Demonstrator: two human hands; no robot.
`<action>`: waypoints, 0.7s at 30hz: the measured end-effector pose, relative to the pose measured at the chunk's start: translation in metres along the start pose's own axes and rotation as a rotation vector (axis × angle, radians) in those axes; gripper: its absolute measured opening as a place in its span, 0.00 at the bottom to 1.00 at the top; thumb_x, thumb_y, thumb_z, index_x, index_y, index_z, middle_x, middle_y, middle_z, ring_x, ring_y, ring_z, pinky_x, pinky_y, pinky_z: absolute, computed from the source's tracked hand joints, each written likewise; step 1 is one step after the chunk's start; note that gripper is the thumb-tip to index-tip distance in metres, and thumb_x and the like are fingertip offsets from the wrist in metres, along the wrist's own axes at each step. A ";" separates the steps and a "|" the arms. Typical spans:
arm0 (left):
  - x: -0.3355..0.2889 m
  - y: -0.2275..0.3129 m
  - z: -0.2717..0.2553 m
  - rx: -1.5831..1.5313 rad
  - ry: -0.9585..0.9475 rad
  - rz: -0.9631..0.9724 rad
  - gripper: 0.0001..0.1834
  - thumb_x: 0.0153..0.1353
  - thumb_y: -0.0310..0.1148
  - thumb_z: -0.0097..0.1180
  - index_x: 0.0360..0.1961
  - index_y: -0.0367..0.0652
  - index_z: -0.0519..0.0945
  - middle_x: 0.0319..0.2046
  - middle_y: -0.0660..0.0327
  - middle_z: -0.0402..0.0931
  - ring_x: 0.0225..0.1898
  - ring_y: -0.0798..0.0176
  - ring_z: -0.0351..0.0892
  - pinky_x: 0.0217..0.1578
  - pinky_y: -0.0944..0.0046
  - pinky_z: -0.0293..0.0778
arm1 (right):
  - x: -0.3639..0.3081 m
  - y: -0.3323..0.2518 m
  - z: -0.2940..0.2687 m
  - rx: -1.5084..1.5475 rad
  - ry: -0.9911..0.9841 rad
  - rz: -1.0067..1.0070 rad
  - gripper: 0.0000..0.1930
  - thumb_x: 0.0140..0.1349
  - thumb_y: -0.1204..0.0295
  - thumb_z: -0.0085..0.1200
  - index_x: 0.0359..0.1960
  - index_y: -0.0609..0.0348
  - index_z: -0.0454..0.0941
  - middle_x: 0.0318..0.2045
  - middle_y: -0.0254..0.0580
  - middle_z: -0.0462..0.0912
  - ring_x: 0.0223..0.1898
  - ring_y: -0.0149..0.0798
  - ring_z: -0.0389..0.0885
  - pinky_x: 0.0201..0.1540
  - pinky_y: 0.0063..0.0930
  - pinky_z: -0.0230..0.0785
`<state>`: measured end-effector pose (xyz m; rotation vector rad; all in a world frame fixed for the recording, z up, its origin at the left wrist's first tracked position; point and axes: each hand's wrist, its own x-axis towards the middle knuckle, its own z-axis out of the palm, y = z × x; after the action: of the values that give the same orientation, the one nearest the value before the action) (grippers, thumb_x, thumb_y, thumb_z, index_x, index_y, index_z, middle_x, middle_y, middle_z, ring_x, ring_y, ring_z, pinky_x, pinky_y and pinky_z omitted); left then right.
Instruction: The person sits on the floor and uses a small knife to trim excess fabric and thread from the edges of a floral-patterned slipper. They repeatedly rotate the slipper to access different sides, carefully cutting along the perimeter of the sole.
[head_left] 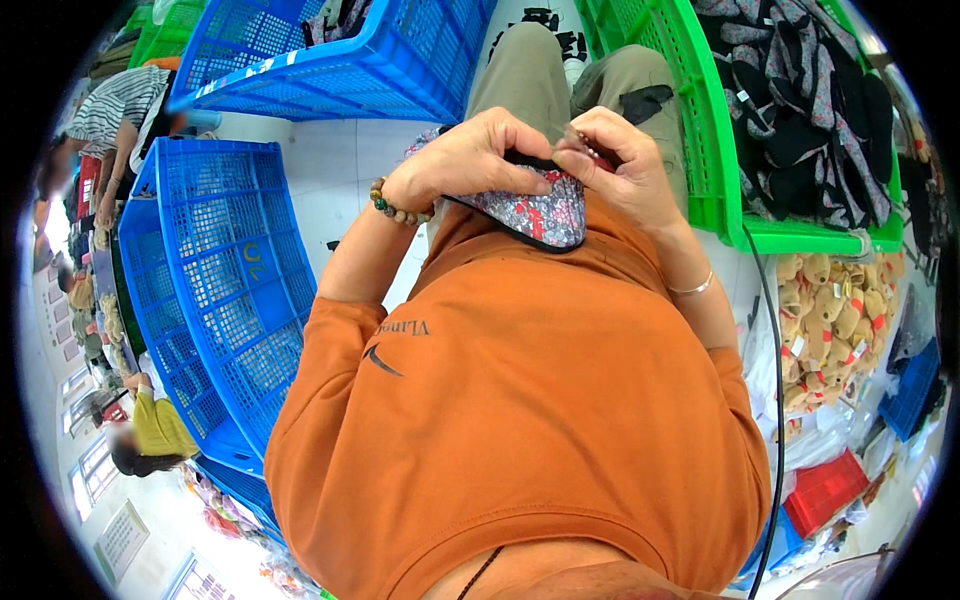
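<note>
Both my hands are raised in front of my orange shirt and meet over a small piece of floral-patterned fabric with a dark edge [540,212]. My left hand [470,155], with a bead bracelet at the wrist, grips its upper left rim with curled fingers. My right hand [615,160], with a thin bangle on the wrist, pinches the upper right rim; whether it also holds something small between the fingertips I cannot tell. The cloth hangs down against my chest. My knees in olive trousers show beyond the hands.
An empty blue plastic crate [215,290] stands at my left, another blue crate [330,50] beyond it. A green crate [715,150] on my right holds dark patterned cloth pieces. Tan plush toys [835,325] lie at the right. Other people work at the far left.
</note>
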<state>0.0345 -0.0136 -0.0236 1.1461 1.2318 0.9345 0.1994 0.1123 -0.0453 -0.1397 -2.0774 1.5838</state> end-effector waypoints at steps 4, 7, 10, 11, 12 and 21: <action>-0.009 0.008 0.003 0.023 0.070 0.084 0.12 0.47 0.20 0.64 0.36 0.33 0.81 0.28 0.65 0.78 0.32 0.75 0.73 0.34 0.73 0.70 | -0.001 0.004 0.001 0.138 0.173 0.053 0.05 0.56 0.77 0.58 0.30 0.63 0.73 0.22 0.28 0.68 0.22 0.21 0.60 0.24 0.15 0.55; -0.013 0.008 -0.001 0.104 0.061 0.167 0.12 0.47 0.20 0.64 0.36 0.33 0.81 0.27 0.64 0.78 0.30 0.74 0.74 0.33 0.73 0.69 | -0.011 0.002 -0.012 -0.027 0.186 0.113 0.06 0.58 0.74 0.56 0.29 0.64 0.74 0.21 0.34 0.71 0.22 0.24 0.64 0.24 0.17 0.58; -0.015 0.003 -0.003 0.139 0.060 0.175 0.12 0.48 0.22 0.63 0.37 0.35 0.81 0.30 0.62 0.80 0.32 0.72 0.76 0.35 0.72 0.71 | -0.026 -0.002 -0.022 -0.234 0.069 0.078 0.12 0.57 0.68 0.57 0.27 0.66 0.75 0.21 0.44 0.74 0.21 0.32 0.71 0.25 0.23 0.63; -0.015 0.002 -0.004 0.156 0.067 0.186 0.12 0.48 0.22 0.63 0.37 0.35 0.81 0.30 0.62 0.80 0.32 0.72 0.76 0.35 0.72 0.71 | -0.029 -0.004 -0.022 -0.276 0.036 0.072 0.12 0.57 0.67 0.57 0.27 0.66 0.75 0.21 0.44 0.74 0.21 0.34 0.71 0.24 0.24 0.63; -0.014 0.001 -0.004 0.174 0.075 0.197 0.12 0.48 0.22 0.63 0.37 0.35 0.81 0.30 0.61 0.80 0.32 0.71 0.76 0.34 0.72 0.71 | -0.032 -0.006 -0.022 -0.317 0.003 0.067 0.12 0.57 0.67 0.57 0.27 0.66 0.75 0.21 0.44 0.74 0.20 0.35 0.71 0.24 0.24 0.63; -0.012 -0.003 -0.007 0.243 0.105 0.363 0.11 0.48 0.19 0.60 0.35 0.35 0.81 0.26 0.60 0.77 0.29 0.68 0.76 0.31 0.70 0.70 | -0.028 0.002 -0.019 -0.273 -0.049 0.026 0.13 0.57 0.64 0.58 0.29 0.65 0.76 0.22 0.43 0.74 0.21 0.40 0.71 0.24 0.27 0.63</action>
<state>0.0259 -0.0249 -0.0237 1.5664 1.2703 1.1473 0.2317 0.1188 -0.0527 -0.2266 -2.3307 1.3232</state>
